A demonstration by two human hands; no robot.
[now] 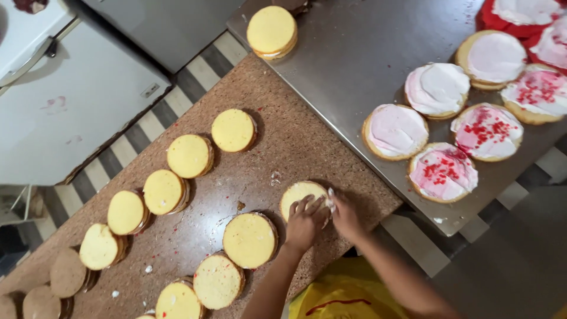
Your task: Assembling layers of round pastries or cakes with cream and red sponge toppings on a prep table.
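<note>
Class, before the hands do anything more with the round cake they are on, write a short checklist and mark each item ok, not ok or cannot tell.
1. Both hands on the cake: left hand and right hand touch the plain cake: ok.
2. Cake lies flat on the speckled counter: ok.
3. Cake apart from the neighbouring cake: ok.
4. Counter free of crumbs: not ok.
5. Fingers free of icing: cannot tell.

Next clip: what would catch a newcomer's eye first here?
Probably the round cakes iced pink and white with red sprinkles, clustered on the steel table at upper right. Next, the curved row of plain yellow round sponge cakes on the brown speckled counter, where both hands press one sponge.
</note>
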